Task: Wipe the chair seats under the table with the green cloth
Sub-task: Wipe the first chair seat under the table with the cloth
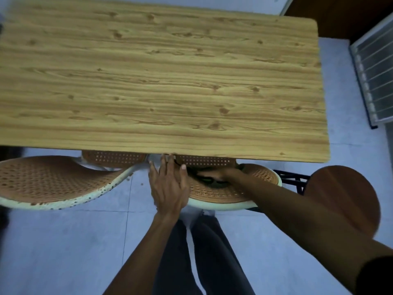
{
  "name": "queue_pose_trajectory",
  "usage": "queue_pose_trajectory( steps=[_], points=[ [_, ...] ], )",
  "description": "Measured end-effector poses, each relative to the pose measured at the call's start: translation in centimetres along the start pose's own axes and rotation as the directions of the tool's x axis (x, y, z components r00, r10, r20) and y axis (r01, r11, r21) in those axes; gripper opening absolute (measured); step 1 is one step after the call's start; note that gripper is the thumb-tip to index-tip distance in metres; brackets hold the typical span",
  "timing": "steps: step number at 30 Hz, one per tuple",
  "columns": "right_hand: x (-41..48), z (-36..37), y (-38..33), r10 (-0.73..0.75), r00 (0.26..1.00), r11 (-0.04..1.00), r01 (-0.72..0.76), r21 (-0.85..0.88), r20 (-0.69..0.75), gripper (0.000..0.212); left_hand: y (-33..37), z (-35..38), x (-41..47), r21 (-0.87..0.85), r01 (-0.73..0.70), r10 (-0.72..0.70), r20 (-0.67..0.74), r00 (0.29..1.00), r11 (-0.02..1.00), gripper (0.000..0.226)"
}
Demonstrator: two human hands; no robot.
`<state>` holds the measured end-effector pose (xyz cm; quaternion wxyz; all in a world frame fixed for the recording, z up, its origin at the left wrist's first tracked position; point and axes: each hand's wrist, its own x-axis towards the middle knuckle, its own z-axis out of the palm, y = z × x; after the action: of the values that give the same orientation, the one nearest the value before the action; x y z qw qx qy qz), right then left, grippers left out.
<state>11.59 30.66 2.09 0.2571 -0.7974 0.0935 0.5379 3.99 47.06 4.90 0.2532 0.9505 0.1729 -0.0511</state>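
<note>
A wood-grain table (161, 77) fills the upper view. Two woven brown chair seats with pale rims poke out from under its near edge: one at the left (49, 179), one at the middle right (214, 193). My right hand (221, 174) lies on the right seat in the table's shadow, pressing a dark cloth with green showing (209, 180). My left hand (169, 184) rests flat, fingers spread, on that seat's left rim, fingertips touching the table edge. The far parts of both seats are hidden under the table.
A round brown wooden stool (344, 196) stands at the right, with a dark metal frame (293, 179) beside it. A glass-fronted cabinet (374, 75) is at the far right. My legs (210, 252) stand on the pale tiled floor (63, 248).
</note>
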Motion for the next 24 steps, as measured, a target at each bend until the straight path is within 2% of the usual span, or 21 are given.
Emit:
queue_pose_trajectory(
  steps=[2, 4, 6, 8, 11, 13, 15, 17, 21, 24],
  points=[
    [1.2, -1.0, 2.0, 0.089, 0.996, 0.991, -0.092, -0.094, -0.032, 0.085, 0.0, 0.1, 0.0, 0.021, -0.019, 0.020, -0.027, 0.999, 1.000, 0.057],
    [0.4, -2.1, 2.9, 0.089, 0.996, 0.982, -0.085, -0.170, 0.015, 0.075, 0.1, 0.1, 0.0, 0.021, -0.014, 0.014, -0.022, 1.000, 1.000, 0.056],
    [-1.7, -3.4, 4.1, 0.016, 0.996, 0.955, 0.010, -0.295, 0.085, 0.064, 0.0, 0.1, 0.0, 0.014, -0.003, 0.004, -0.017, 1.000, 1.000, 0.057],
    [-4.6, -3.9, 5.3, -0.076, 0.984, 0.898, 0.139, -0.418, 0.162, 0.062, -0.3, 0.2, -0.2, 0.016, -0.025, 0.026, -0.020, 0.999, 1.000, 0.054],
    [-8.2, -1.5, 5.6, -0.217, 0.939, 0.809, 0.327, -0.489, 0.268, 0.057, -0.7, 0.2, -1.1, 0.067, -0.079, 0.077, 0.021, 0.997, 0.995, 0.052],
    [-9.6, 1.1, 2.8, -0.265, 0.909, 0.846, 0.379, -0.375, 0.321, 0.057, -0.9, -0.1, -2.1, 0.108, -0.059, 0.051, 0.074, 0.996, 0.992, 0.056],
    [-9.0, 3.2, -0.4, -0.326, 0.888, 0.908, 0.389, -0.154, 0.323, 0.058, -1.3, -0.2, -2.9, 0.116, -0.051, 0.039, 0.097, 0.994, 0.992, 0.060],
    [-7.7, 4.0, -1.9, -0.292, 0.918, 0.956, 0.289, 0.052, 0.267, 0.064, -1.3, -0.3, -3.0, 0.102, -0.060, 0.049, 0.109, 0.993, 0.993, 0.063],
    [-6.1, 1.5, -2.7, -0.131, 0.978, 0.987, 0.114, 0.109, 0.164, 0.051, -0.6, 0.0, -1.9, 0.097, -0.066, 0.057, 0.093, 0.994, 0.993, 0.065],
    [-4.3, 0.0, -0.9, 0.021, 0.997, 0.992, -0.030, 0.123, 0.076, 0.063, -0.9, 0.3, -1.0, 0.132, -0.086, 0.073, 0.102, 0.992, 0.988, 0.063]
  ],
)
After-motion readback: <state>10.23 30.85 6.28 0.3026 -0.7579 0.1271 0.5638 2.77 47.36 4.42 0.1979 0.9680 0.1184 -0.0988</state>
